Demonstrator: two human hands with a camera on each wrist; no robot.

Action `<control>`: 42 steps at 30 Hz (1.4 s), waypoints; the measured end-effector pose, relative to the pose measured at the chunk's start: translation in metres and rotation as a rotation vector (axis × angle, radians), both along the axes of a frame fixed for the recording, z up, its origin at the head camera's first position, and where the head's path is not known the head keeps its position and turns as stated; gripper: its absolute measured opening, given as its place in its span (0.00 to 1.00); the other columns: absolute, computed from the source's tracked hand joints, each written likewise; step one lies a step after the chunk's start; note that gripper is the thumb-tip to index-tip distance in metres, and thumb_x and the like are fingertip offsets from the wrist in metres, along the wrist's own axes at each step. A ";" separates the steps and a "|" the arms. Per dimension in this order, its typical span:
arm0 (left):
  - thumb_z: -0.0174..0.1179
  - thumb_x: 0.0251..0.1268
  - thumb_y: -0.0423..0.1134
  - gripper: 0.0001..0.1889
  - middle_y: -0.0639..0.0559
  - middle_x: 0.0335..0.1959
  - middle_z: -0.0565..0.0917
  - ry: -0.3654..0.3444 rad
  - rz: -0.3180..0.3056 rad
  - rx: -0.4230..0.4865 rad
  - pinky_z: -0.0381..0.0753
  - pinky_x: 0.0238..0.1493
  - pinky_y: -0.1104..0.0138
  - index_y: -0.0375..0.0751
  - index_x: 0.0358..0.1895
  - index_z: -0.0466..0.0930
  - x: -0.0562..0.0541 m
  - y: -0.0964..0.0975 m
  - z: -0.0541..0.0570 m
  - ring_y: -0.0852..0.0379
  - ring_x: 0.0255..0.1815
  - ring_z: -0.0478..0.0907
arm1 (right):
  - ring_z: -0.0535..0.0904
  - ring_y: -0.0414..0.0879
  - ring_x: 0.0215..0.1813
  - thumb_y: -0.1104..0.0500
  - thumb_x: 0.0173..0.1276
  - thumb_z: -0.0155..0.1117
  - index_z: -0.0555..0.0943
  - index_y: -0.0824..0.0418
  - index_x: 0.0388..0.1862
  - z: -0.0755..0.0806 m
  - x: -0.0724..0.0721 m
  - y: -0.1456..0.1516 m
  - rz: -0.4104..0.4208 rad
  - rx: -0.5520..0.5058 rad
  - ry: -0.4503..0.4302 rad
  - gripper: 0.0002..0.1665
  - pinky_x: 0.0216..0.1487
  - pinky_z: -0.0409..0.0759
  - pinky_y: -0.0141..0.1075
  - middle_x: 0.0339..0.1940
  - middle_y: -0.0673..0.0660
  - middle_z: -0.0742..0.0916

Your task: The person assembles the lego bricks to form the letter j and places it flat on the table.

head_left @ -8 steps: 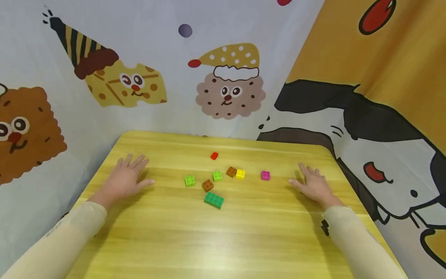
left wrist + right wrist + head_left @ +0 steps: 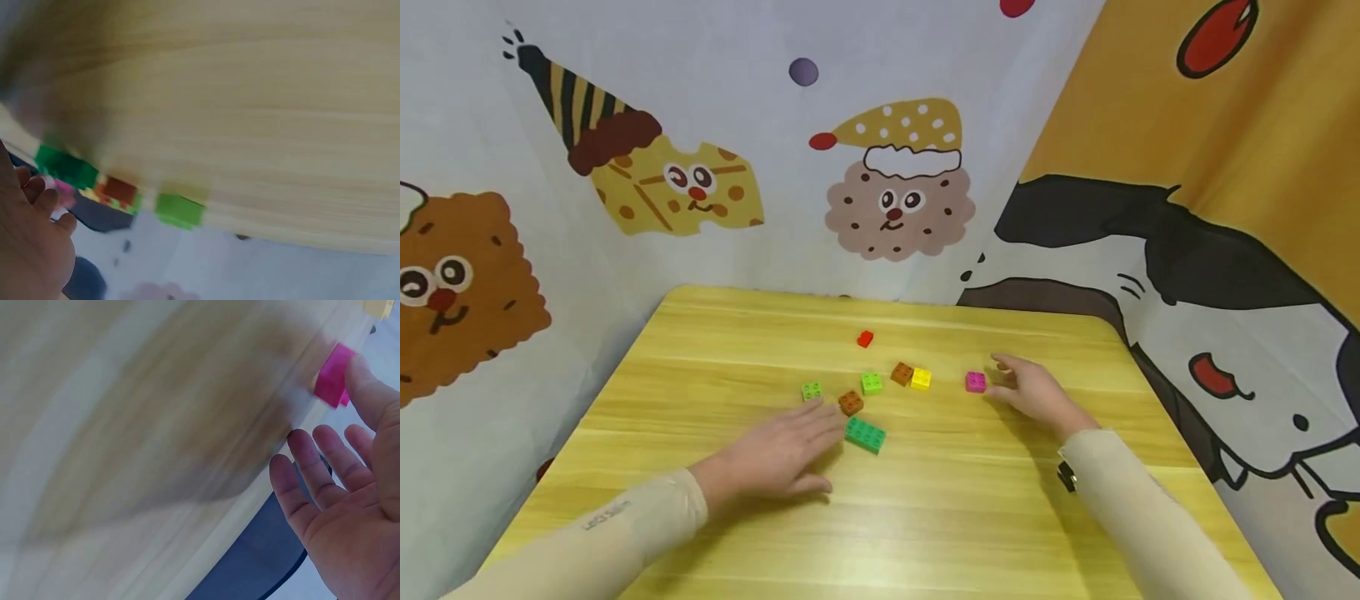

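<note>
My left hand (image 2: 778, 452) is over the table with its fingers extended, fingertips right by the long green toy brick (image 2: 865, 435). Just beyond those fingers are a brown brick (image 2: 851, 403) and a lime green brick (image 2: 812, 391), the latter partly covered in the head view. My right hand (image 2: 1033, 390) has thumb and fingers spread apart, nothing between them. Its thumb tip is close beside the magenta brick (image 2: 975, 382). In the right wrist view the thumb overlaps the edge of that magenta brick (image 2: 333, 375), and the palm (image 2: 356, 544) shows bare.
Another lime green brick (image 2: 872, 383), a second brown brick (image 2: 902, 373) and a yellow brick (image 2: 921, 379) lie mid-table. A small red brick (image 2: 865, 339) is farther back. The wooden table (image 2: 760, 333) meets a cartoon-printed curtain (image 2: 790, 250) behind it.
My left hand has swung right and nearer me, from the table's left side to the green brick. The right hand has moved left to the magenta brick. The bricks lie as before.
</note>
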State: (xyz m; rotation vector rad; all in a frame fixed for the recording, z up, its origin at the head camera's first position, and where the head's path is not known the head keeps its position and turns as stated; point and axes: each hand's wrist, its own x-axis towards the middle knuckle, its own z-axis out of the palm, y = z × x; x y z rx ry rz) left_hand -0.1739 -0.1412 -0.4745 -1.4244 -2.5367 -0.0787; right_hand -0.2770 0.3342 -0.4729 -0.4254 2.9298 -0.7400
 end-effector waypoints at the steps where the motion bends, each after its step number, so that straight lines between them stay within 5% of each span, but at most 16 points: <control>1: 0.51 0.66 0.69 0.44 0.40 0.74 0.65 -0.001 -0.062 -0.037 0.54 0.73 0.49 0.36 0.72 0.65 0.004 0.014 -0.003 0.43 0.75 0.58 | 0.77 0.62 0.61 0.48 0.65 0.72 0.65 0.62 0.75 0.000 -0.003 -0.008 0.012 -0.012 -0.002 0.44 0.61 0.73 0.57 0.64 0.65 0.78; 3: 0.46 0.66 0.72 0.47 0.40 0.75 0.63 0.006 -0.139 -0.096 0.53 0.74 0.50 0.35 0.74 0.62 0.009 0.035 -0.008 0.44 0.76 0.57 | 0.79 0.59 0.58 0.49 0.64 0.73 0.69 0.62 0.71 0.000 -0.009 -0.022 0.030 -0.022 -0.011 0.41 0.59 0.75 0.55 0.62 0.63 0.80; 5: 0.43 0.65 0.74 0.50 0.40 0.75 0.62 -0.004 -0.153 -0.127 0.52 0.74 0.51 0.34 0.74 0.60 0.012 0.047 -0.012 0.46 0.76 0.57 | 0.81 0.56 0.56 0.51 0.63 0.74 0.73 0.63 0.65 -0.002 -0.012 -0.032 0.029 -0.018 -0.025 0.36 0.57 0.77 0.52 0.57 0.61 0.83; 12: 0.46 0.60 0.77 0.55 0.39 0.76 0.60 -0.151 -0.041 -0.050 0.52 0.74 0.55 0.31 0.75 0.57 0.009 0.055 -0.019 0.43 0.76 0.55 | 0.82 0.50 0.47 0.54 0.59 0.78 0.78 0.59 0.50 -0.002 -0.012 -0.041 -0.018 0.014 -0.042 0.24 0.50 0.80 0.46 0.42 0.54 0.86; 17: 0.43 0.60 0.79 0.55 0.41 0.76 0.60 -0.141 0.036 -0.067 0.49 0.75 0.54 0.33 0.75 0.57 0.005 0.055 -0.020 0.43 0.76 0.55 | 0.81 0.48 0.45 0.54 0.59 0.77 0.79 0.59 0.51 -0.003 -0.012 -0.041 0.005 0.034 -0.020 0.24 0.49 0.80 0.46 0.41 0.53 0.86; 26: 0.41 0.62 0.78 0.54 0.43 0.79 0.53 -0.194 0.061 -0.082 0.48 0.75 0.55 0.36 0.78 0.51 -0.003 0.074 -0.019 0.44 0.78 0.50 | 0.81 0.47 0.45 0.59 0.61 0.75 0.81 0.60 0.53 -0.003 -0.008 -0.050 0.060 0.007 -0.015 0.21 0.49 0.80 0.46 0.42 0.52 0.86; 42: 0.48 0.61 0.76 0.51 0.45 0.72 0.66 -0.193 0.092 -0.018 0.53 0.74 0.57 0.35 0.73 0.63 -0.015 0.073 -0.014 0.48 0.73 0.60 | 0.81 0.43 0.44 0.56 0.61 0.76 0.81 0.56 0.51 0.012 0.015 -0.100 0.216 -0.006 0.004 0.20 0.47 0.81 0.40 0.41 0.47 0.86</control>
